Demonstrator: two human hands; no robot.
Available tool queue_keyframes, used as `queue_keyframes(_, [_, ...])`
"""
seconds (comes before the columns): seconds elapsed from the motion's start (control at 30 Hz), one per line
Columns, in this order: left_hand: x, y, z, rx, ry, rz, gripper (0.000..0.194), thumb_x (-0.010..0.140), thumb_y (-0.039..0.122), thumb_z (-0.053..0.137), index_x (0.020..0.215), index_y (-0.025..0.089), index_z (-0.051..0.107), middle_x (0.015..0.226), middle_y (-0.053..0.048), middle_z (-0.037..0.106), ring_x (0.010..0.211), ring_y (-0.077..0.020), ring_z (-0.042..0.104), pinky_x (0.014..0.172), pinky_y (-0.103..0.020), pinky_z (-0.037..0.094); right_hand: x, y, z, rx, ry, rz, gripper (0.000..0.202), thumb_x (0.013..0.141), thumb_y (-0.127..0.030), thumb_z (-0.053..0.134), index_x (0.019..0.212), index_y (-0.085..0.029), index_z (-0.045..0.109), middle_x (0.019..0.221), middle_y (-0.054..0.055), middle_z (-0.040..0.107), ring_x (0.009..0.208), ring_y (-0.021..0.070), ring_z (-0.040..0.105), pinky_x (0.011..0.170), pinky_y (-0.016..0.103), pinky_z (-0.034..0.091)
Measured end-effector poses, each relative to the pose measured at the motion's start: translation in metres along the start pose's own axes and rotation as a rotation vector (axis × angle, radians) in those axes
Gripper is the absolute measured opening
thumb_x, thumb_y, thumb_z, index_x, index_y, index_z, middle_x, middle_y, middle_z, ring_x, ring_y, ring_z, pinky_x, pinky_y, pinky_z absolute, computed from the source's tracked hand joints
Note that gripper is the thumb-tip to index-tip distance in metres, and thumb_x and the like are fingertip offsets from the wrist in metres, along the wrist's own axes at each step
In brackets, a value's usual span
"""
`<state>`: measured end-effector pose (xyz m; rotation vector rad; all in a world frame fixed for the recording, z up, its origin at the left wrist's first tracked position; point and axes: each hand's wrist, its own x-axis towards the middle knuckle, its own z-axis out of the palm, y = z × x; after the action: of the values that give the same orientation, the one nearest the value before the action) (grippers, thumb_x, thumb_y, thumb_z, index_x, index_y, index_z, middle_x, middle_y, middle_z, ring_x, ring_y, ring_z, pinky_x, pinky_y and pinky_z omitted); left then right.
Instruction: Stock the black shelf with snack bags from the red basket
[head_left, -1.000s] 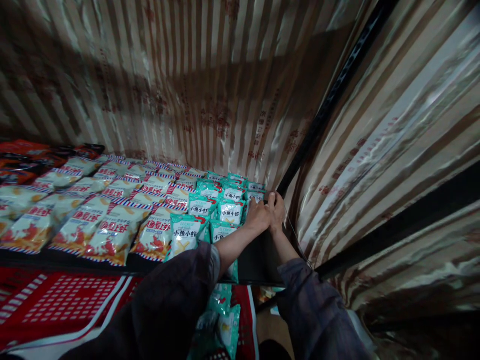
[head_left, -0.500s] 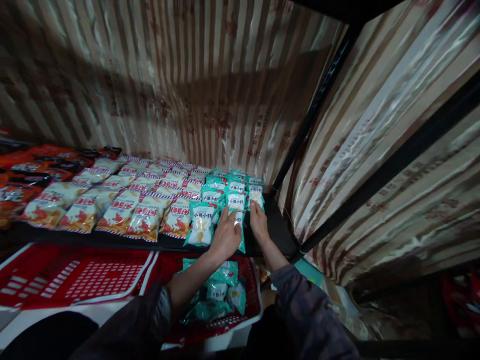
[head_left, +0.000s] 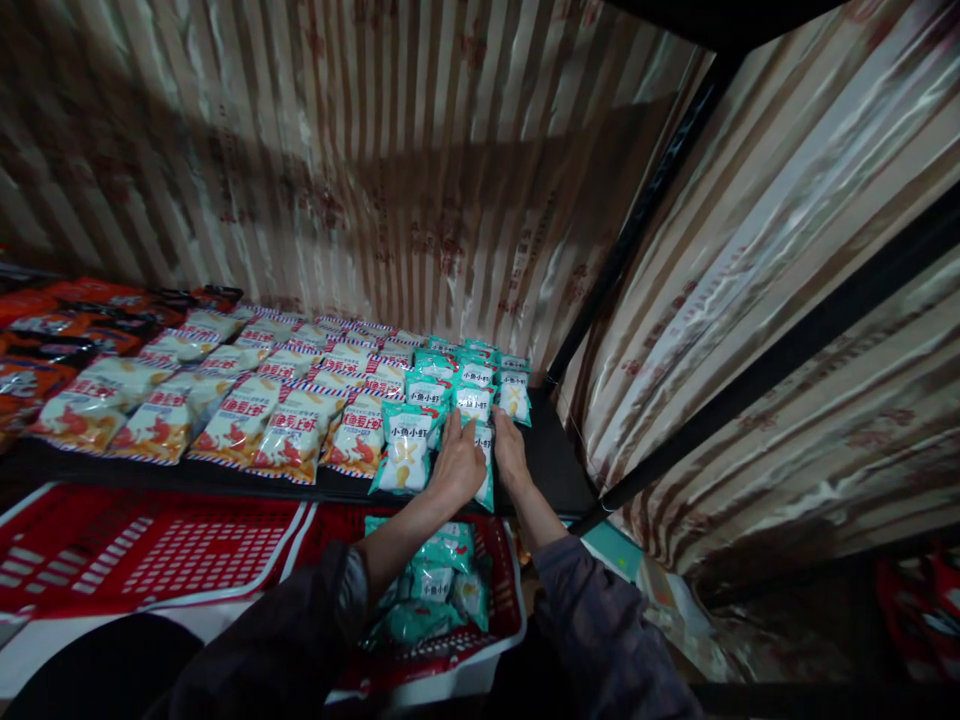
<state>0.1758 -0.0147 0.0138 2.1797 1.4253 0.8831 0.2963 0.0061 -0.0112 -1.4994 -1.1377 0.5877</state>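
My left hand (head_left: 459,468) is closed on the left side of a small teal-and-white snack bag (head_left: 484,478) at the shelf's front edge, its thumb over the bag's front. At the bag's right side is my right hand (head_left: 513,456), fingers stretched upward and close together; whether it presses on the bag is hard to tell. Another teal snack bag (head_left: 407,450) leans just left of my left hand. Behind my hands stand rows of the same bags, one of them a teal bag (head_left: 514,397) beyond my right fingertips.
White-and-red chip bags (head_left: 296,430) fill the black shelf (head_left: 559,465) to the left, with orange bags (head_left: 34,385) farther along. Below, a red basket (head_left: 502,600) holds several teal bags, beside another red basket (head_left: 217,545). A black post (head_left: 637,215) rises at the right before striped sheeting (head_left: 450,120).
My right hand has come down slightly from the rear teal bag to the side of the front one. My left hand stays at the front bag, shifted slightly. The view has moved a little.
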Motion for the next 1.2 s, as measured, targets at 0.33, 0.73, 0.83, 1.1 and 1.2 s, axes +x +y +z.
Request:
queue_keyframes(0.33, [-0.018, -0.005, -0.001, -0.011, 0.069, 0.176, 0.051, 0.087, 0.013, 0.041, 0.137, 0.002, 0.041, 0.153, -0.025, 0.028, 0.146, -0.0327, 0.015, 0.117, -0.051, 0.027, -0.018, -0.008, 0.001, -0.026, 0.092, 0.135, 0.072, 0.087, -0.057, 0.041, 0.146, -0.017, 0.035, 0.139, 0.012, 0.054, 0.129, 0.0244, 0.051, 0.108, 0.037, 0.037])
queue_keyframes(0.73, [-0.104, -0.037, 0.023, -0.014, 0.201, 0.301, 0.048, 0.091, 0.012, 0.038, 0.138, 0.008, 0.039, 0.154, -0.022, 0.028, 0.147, -0.0294, 0.013, 0.113, -0.053, 0.034, -0.081, 0.003, 0.001, -0.131, 0.111, 0.078, 0.071, 0.086, -0.055, 0.045, 0.143, -0.014, 0.037, 0.135, 0.018, 0.057, 0.124, 0.0283, 0.054, 0.105, 0.045, 0.040])
queue_keyframes(0.83, [-0.102, -0.034, 0.031, -0.021, 0.149, 0.303, 0.055, 0.088, 0.008, 0.036, 0.143, 0.008, 0.033, 0.156, -0.021, 0.026, 0.147, -0.0284, 0.015, 0.114, -0.052, 0.033, -0.084, 0.002, 0.004, -0.081, 0.115, 0.043, 0.069, 0.088, -0.054, 0.044, 0.143, -0.015, 0.036, 0.133, 0.016, 0.059, 0.121, 0.0268, 0.057, 0.102, 0.043, 0.042])
queue_keyframes(1.1, [-0.079, -0.034, 0.021, -0.026, 0.128, 0.310, 0.056, 0.089, 0.008, 0.033, 0.145, 0.009, 0.031, 0.154, -0.022, 0.027, 0.146, -0.0291, 0.019, 0.114, -0.051, 0.033, -0.080, -0.001, 0.018, -0.102, 0.165, -0.053, 0.065, 0.091, -0.051, 0.039, 0.144, -0.016, 0.034, 0.136, 0.015, 0.056, 0.124, 0.0253, 0.054, 0.103, 0.043, 0.041])
queue_keyframes(1.2, [-0.077, -0.038, 0.022, -0.002, 0.130, 0.304, 0.053, 0.090, 0.008, 0.032, 0.143, 0.006, 0.034, 0.153, -0.024, 0.029, 0.145, -0.0300, 0.021, 0.113, -0.050, 0.035, -0.077, 0.002, 0.023, -0.211, 0.158, -0.077, 0.061, 0.092, -0.050, 0.033, 0.144, -0.018, 0.036, 0.140, 0.014, 0.052, 0.130, 0.0258, 0.048, 0.106, 0.046, 0.038])
